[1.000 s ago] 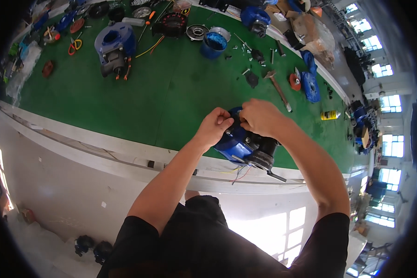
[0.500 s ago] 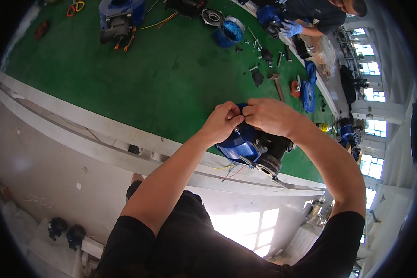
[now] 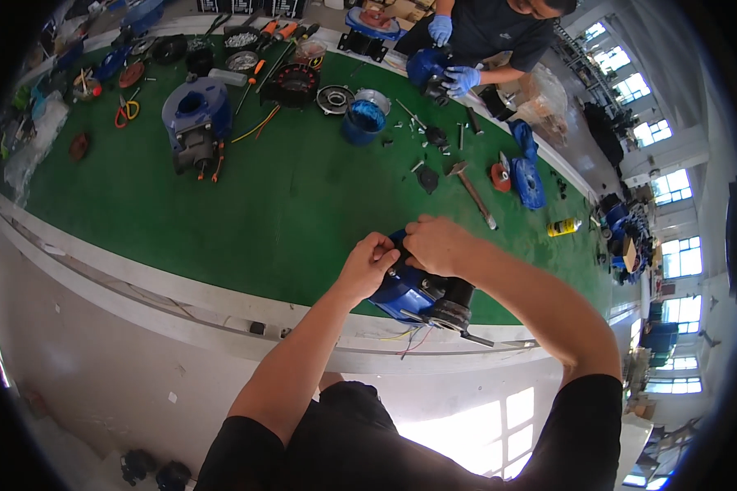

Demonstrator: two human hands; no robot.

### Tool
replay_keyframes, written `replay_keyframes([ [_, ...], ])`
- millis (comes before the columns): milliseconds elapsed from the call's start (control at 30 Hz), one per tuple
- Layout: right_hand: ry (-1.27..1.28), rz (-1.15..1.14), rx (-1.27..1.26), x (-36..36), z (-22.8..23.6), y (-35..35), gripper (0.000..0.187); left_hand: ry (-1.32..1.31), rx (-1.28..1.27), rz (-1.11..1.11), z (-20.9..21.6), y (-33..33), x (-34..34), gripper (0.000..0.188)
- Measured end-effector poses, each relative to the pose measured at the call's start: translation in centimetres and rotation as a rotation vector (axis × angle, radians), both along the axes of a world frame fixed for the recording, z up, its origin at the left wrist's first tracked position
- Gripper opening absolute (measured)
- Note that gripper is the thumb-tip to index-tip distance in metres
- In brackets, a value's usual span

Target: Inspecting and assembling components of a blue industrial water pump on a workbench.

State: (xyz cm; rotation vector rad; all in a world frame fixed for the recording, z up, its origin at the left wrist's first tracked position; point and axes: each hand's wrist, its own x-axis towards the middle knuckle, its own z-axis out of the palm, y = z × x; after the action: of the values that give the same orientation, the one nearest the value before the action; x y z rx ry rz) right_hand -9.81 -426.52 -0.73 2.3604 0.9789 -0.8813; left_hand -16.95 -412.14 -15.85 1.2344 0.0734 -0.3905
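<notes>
At the near edge of the green bench sits a blue motor housing (image 3: pixel 403 296) with a dark cylindrical fitting (image 3: pixel 452 309) on its right side. Thin coloured wires (image 3: pixel 409 334) hang from it over the edge. Both my hands meet at the housing's upper end. My left hand (image 3: pixel 367 266) is closed, thumb and fingertips pinched together. My right hand (image 3: pixel 438 245) is closed too, its fingers curled down against the housing close to the left fingertips. Whatever lies between the fingers of either hand is too small or hidden to name.
Beyond my hands lie a hammer (image 3: pixel 473 195), a blue paint bucket (image 3: pixel 363 121) and loose bolts. Another blue motor housing (image 3: pixel 196 114) stands far left, near scissors (image 3: pixel 126 111). A yellow bottle (image 3: pixel 563 227) lies right. Across the bench, a gloved co-worker handles a blue part (image 3: pixel 427 69).
The view has tilted up, showing more of the bench's far side. My hands stay together at the same spot on the housing, with little visible finger movement.
</notes>
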Motion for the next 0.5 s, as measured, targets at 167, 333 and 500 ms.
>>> replay_keyframes([
  [167,-0.073,-0.169,0.128,-0.8,0.0,-0.3,0.031,-0.039,0.04,0.029,0.2,0.0,0.1,0.014],
  [333,-0.098,-0.435,0.191,-0.8,-1.1,-0.8,0.034,0.018,-0.024,0.013,0.1,0.0,0.2,0.018],
  [500,0.003,-0.591,0.238,-0.5,-2.3,-1.5,0.038,0.037,-0.009,0.0,-0.2,0.1,-0.2,0.019],
])
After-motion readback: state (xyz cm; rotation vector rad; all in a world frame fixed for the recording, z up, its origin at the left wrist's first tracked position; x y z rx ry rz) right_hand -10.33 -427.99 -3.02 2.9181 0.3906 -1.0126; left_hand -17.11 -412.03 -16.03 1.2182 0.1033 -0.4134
